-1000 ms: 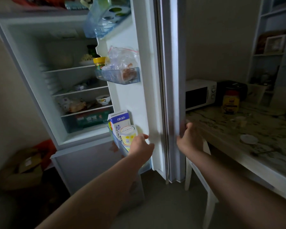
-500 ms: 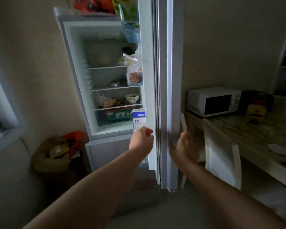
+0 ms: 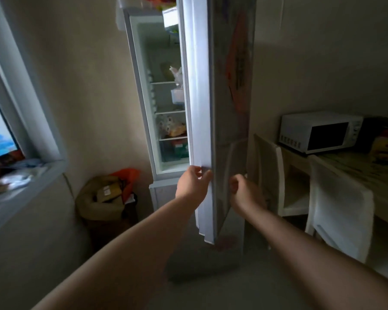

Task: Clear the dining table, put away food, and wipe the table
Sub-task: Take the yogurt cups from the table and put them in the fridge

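The white fridge (image 3: 143,104) stands open a narrow way, and its door (image 3: 231,90) is seen almost edge-on. Shelves inside hold food, with a wrapped item (image 3: 173,128) showing in the gap. My left hand (image 3: 194,185) holds the door's edge low down, fingers on the inner seal and thumb across the edge. My right hand (image 3: 243,190) is beside the door's outer face with its fingers curled and nothing in it. The dining table (image 3: 356,168) is at the right.
A white microwave (image 3: 318,132) and a yellow and red package (image 3: 384,148) sit on the table. Two white chairs (image 3: 336,211) stand against it. A brown sack of rubbish (image 3: 103,198) lies left of the fridge. A window ledge (image 3: 20,182) with clutter is at far left.
The door has swung much further closed, hiding the milk carton and door shelves. My left hand left the door shelf and took the door's edge. My right hand let go of the edge.
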A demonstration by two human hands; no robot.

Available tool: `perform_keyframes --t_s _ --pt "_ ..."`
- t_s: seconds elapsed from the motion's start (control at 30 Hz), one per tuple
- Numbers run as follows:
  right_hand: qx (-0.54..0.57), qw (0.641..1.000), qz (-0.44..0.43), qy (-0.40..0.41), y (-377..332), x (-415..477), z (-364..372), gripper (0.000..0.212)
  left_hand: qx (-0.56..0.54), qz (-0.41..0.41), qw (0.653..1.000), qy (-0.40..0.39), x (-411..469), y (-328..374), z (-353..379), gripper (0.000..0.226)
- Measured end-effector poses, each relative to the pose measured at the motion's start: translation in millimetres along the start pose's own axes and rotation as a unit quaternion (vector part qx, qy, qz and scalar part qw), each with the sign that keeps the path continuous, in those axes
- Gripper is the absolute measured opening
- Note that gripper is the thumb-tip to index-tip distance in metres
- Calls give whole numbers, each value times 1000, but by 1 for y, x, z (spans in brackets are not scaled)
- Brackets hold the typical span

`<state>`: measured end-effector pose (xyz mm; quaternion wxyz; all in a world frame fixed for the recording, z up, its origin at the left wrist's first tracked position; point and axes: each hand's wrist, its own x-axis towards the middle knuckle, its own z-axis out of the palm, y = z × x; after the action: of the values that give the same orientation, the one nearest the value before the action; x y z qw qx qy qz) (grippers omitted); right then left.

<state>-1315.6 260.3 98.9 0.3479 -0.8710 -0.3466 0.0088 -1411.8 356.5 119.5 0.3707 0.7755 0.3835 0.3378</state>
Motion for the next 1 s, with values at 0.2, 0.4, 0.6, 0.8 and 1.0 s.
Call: perform_keyframes --t_s 0.2,0.4,0.6,0.8,1.0 --pt "20 999 -34 -18 -24 35 33 38 -20 -55 995 85 40 -25 -20 30" --pt "29 997 -58 -51 -41 100 73 43 -12 -110 981 161 107 -65 -31 32" --pt "10 991 -99 -94 -67 162 107 49 24 -142 967 211 175 -99 -47 34" --pt "-13 978 -180 -109 -85 210 133 61 29 -172 956 237 231 -124 -55 38" --pt "-76 971 -206 -96 -102 250 165 78 31 -181 953 239 285 -150 -61 38"
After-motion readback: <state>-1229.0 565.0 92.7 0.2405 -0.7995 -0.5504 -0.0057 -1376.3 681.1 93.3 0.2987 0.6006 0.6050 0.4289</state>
